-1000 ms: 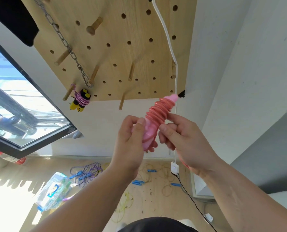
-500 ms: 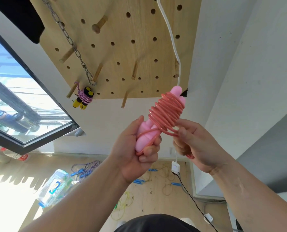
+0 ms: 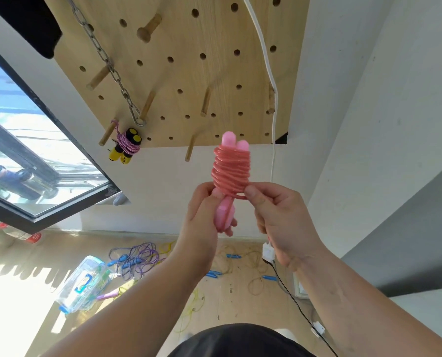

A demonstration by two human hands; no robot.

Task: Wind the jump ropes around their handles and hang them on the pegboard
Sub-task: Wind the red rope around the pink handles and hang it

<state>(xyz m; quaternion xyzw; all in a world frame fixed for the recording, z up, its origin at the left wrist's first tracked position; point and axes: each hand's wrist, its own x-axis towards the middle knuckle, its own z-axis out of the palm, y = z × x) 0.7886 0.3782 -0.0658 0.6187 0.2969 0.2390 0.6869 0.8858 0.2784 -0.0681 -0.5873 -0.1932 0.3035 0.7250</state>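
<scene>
Hands met at the centre of the frame around a pink jump rope (image 3: pixel 231 171), its cord coiled tightly about the paired handles. The left hand (image 3: pixel 204 217) was closed round the lower handle ends; the right hand (image 3: pixel 274 215) pinched the cord's last loop just below the coil. Above, on the pegboard (image 3: pixel 178 63), a wound yellow-and-black rope (image 3: pixel 126 148) hung from a peg. On the floor at lower left, a clear plastic box (image 3: pixel 83 284) lay tilted, its contents too blurred to name, beside loose ropes (image 3: pixel 134 256).
</scene>
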